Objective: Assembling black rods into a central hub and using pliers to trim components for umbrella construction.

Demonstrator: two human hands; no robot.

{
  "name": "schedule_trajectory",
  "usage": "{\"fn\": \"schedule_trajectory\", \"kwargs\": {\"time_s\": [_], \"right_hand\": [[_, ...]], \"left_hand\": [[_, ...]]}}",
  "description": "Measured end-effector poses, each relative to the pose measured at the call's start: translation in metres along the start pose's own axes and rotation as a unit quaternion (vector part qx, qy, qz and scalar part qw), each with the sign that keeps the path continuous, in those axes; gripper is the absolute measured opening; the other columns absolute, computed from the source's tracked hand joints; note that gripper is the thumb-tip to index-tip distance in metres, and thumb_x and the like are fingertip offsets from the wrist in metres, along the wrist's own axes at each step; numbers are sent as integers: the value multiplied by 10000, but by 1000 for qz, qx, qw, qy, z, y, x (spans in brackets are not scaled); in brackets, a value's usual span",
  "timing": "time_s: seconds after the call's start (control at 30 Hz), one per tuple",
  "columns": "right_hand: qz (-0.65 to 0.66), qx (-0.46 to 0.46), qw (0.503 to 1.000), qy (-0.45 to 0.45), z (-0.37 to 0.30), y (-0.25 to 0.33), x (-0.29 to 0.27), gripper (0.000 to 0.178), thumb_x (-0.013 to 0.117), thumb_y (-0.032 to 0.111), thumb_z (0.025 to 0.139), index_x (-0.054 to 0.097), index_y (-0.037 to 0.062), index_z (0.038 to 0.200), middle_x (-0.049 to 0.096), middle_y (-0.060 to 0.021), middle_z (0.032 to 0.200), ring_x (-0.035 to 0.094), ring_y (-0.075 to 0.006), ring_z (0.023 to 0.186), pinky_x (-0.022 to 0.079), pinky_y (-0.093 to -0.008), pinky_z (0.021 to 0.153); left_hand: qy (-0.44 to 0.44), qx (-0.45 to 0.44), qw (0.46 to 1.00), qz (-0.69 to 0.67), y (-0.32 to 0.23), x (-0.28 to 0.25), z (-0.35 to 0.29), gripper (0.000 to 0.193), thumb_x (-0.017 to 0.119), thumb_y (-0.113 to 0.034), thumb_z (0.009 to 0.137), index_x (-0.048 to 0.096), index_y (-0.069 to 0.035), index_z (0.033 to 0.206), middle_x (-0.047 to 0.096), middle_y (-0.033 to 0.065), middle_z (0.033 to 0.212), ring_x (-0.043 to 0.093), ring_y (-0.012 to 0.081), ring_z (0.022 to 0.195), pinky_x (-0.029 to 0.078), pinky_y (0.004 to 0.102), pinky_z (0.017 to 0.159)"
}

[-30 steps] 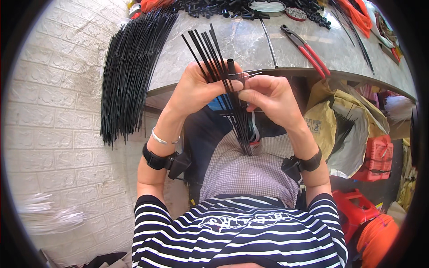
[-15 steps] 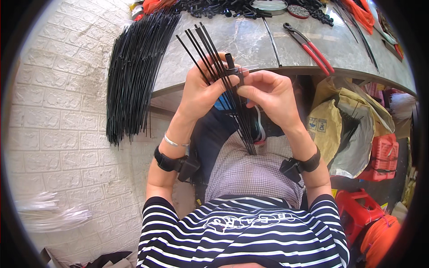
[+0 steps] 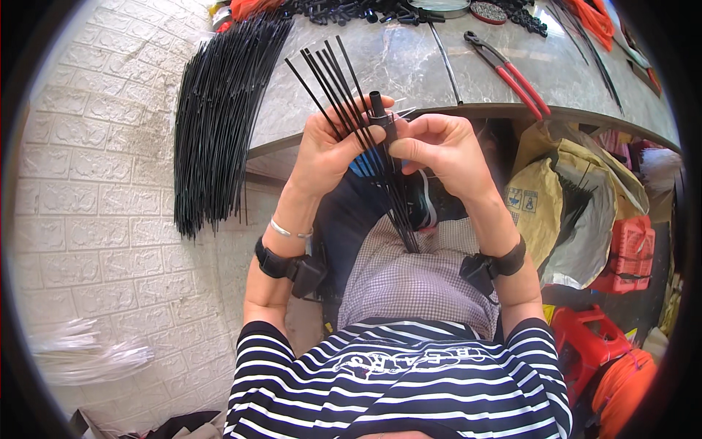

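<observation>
Two bare hands meet in the upper middle of the frame over a loose bundle of thin, straight black rods (image 3: 395,197). The left hand (image 3: 325,150) closes around it, thumb pressed across the rods; their upper ends fan out toward the upper left, and their lower ends rest at the checked grey cloth (image 3: 409,285) on the lap. A short, hollow black tube (image 3: 376,104) stands nearly upright beside the rods. The right hand (image 3: 450,157) has its thumb and forefinger brought in at the tube's right side; whether they pinch the tube or a strand I cannot tell.

Since the earlier views, the thin pale strands (image 3: 404,113) poking out there reach less far rightward and angle more upward, which suggests work on them is under way. Red-handled metal pliers (image 3: 518,92) lie unheld on the grey marbled table (image 3: 380,55), upper right.
</observation>
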State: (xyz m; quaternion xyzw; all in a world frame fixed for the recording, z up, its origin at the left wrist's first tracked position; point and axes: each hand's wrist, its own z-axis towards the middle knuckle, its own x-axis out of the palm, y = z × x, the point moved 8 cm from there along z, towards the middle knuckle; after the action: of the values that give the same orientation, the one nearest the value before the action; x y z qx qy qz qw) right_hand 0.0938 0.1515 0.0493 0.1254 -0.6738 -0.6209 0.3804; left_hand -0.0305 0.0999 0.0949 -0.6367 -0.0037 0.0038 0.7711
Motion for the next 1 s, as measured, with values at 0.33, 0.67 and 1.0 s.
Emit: {"fn": "schedule_trajectory", "kwargs": {"time_s": [0.33,0.67,1.0], "right_hand": [[4,-58,998,-7,-8,11,6,153,738,86,783,711,-3,905,682,-41,784,628,-72,680,530,-195,571],[50,29,998,21,-8,1,14,272,778,72,729,558,1,872,654,-50,753,631,-84,673,534,-217,549],[92,-19,993,-67,-11,-14,10,332,746,136,793,539,-1,1013,568,-16,901,533,-66,805,463,-214,734]], "left_hand": [[-20,21,997,-74,7,-2,-5,479,655,-101,868,467,54,1281,653,194,1079,640,281,1029,519,378,907],[47,0,996,-75,7,-2,-16,466,661,-131,869,485,57,1258,656,164,1057,647,252,997,541,352,866],[-32,-17,974,-225,22,6,1,512,632,-181,898,429,16,1324,638,131,1031,634,216,958,529,330,848]]}}
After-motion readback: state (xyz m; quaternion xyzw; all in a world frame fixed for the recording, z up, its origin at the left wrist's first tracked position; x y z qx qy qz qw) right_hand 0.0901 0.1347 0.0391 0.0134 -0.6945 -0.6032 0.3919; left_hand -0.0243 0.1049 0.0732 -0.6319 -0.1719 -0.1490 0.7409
